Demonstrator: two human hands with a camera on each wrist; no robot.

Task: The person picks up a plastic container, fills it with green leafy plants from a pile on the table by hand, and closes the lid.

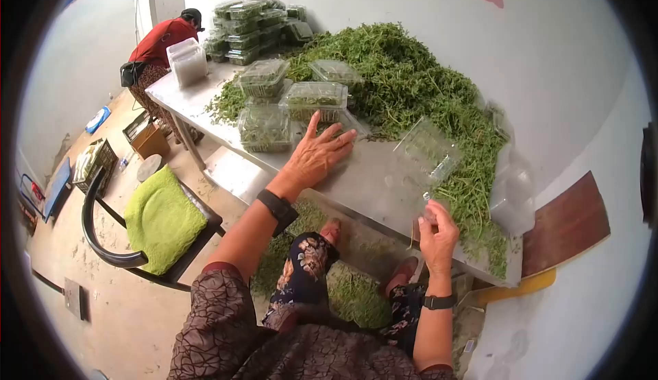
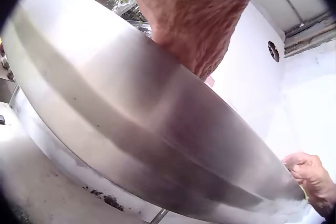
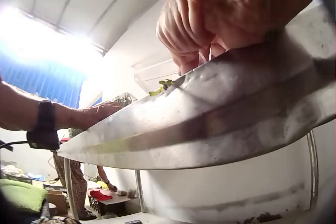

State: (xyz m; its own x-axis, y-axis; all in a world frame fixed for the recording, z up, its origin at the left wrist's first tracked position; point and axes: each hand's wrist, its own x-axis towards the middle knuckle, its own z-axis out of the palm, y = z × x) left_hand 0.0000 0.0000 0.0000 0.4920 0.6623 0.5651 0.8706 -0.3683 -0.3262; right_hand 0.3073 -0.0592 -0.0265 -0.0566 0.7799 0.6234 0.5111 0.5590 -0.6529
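My left hand (image 1: 321, 152) lies with fingers spread at the front of a closed clear box of greens (image 1: 315, 97), its fingertips over the table's metal top (image 1: 370, 174). In the left wrist view that hand (image 2: 191, 19) is above the table edge, fingertips hidden. Bent fingers and thumb of my right hand (image 1: 437, 232) are close together at the front edge, below an open clear box (image 1: 426, 148). A thin stem hangs beside them; whether they pinch it is unclear. The right wrist view shows this hand (image 3: 226, 14) near a small green sprig (image 3: 161, 87).
A large heap of greens (image 1: 391, 71) covers the back and right of the table. Stacked filled boxes (image 1: 247, 27) and empty ones (image 1: 186, 63) stand at the far left, near a person in red (image 1: 164, 40). A chair with a green cover (image 1: 164, 219) stands left.
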